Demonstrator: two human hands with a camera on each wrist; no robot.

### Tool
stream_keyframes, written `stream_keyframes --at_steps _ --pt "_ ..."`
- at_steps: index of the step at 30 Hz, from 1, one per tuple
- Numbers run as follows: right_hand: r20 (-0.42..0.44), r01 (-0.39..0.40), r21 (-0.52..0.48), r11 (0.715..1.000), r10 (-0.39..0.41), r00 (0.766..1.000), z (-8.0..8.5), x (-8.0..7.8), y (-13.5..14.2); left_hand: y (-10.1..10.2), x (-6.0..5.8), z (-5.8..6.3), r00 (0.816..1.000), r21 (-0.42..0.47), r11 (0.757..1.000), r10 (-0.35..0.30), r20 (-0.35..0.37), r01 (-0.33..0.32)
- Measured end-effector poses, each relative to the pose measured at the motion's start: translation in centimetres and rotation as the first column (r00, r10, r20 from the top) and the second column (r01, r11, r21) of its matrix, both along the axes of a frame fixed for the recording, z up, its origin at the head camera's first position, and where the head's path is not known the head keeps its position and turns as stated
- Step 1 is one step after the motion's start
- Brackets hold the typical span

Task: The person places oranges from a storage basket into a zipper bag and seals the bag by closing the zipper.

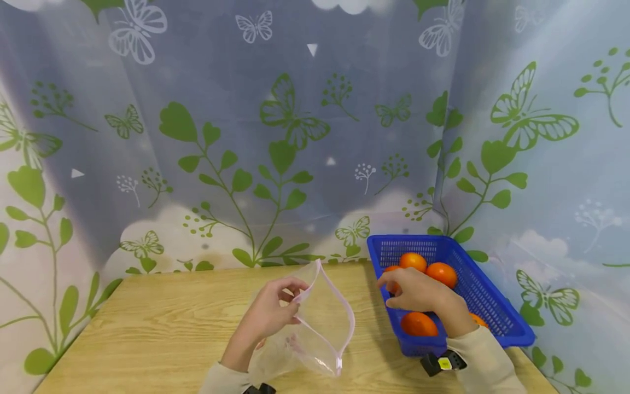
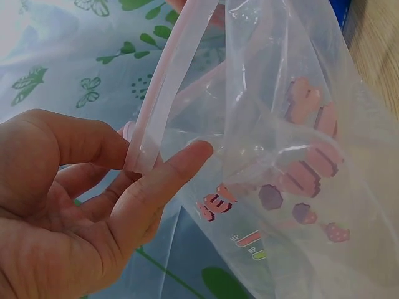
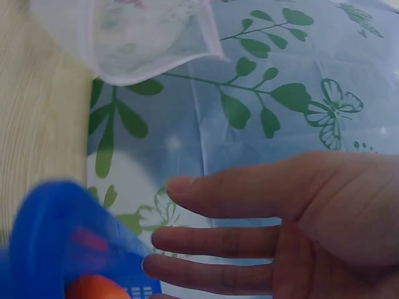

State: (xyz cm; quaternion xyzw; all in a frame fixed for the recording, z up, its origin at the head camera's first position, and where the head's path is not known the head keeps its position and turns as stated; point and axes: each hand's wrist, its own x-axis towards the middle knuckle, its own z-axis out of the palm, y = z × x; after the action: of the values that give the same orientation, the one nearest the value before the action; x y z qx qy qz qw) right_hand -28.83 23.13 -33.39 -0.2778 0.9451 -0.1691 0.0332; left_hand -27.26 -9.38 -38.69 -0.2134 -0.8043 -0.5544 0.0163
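Note:
My left hand (image 1: 273, 309) pinches the rim of a clear zip bag (image 2: 280, 156) between thumb and fingers. The bag has a pink zip edge and printed pink lettering, and its mouth gapes toward the right in the head view. Over the blue plastic basket (image 1: 484, 284) hovers my right hand (image 1: 423, 293), its fingers loosely bent with nothing held. Several orange round fruits lie in the basket: one orange fruit (image 1: 418, 324) sits in front of the hand, another orange fruit (image 1: 441, 274) behind it. The right wrist view shows the right hand (image 3: 249, 224) with fingers extended above the basket's rim.
A light wooden table (image 1: 162, 323) carries the bag and the basket. Behind it and on both sides hangs a curtain (image 1: 305, 180) printed with green leaves and butterflies. The basket stands at the table's right, close to the side curtain.

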Motion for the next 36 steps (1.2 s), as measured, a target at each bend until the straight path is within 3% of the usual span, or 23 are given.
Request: stream_keyframes --at_steps 12,17,24,31,36 --pt "0.071 -0.055 0.128 0.990 0.046 0.996 0.3 -1.5 1.6 -0.6 0.2 0.8 1.000 0.007 1.000 0.010 -0.010 -0.010" --pt "0.135 -0.025 0.164 0.986 0.003 0.991 0.3 -2.0 2.2 -0.8 0.3 1.0 1.000 0.014 1.000 0.002 -0.007 -0.002" --pt "0.146 0.003 0.239 0.971 -0.039 0.989 0.4 -2.4 2.8 -0.9 0.3 1.2 1.000 0.019 1.000 0.011 -0.002 -0.011" --pt "0.224 0.052 0.304 0.951 -0.124 0.967 0.1 -2.8 3.2 -1.0 0.4 1.2 1.000 0.021 1.000 0.017 -0.002 -0.017" --pt "0.308 0.086 0.283 0.955 -0.176 0.935 -0.6 -3.0 3.2 -0.9 0.4 1.1 1.000 0.021 1.000 0.020 0.005 -0.020"
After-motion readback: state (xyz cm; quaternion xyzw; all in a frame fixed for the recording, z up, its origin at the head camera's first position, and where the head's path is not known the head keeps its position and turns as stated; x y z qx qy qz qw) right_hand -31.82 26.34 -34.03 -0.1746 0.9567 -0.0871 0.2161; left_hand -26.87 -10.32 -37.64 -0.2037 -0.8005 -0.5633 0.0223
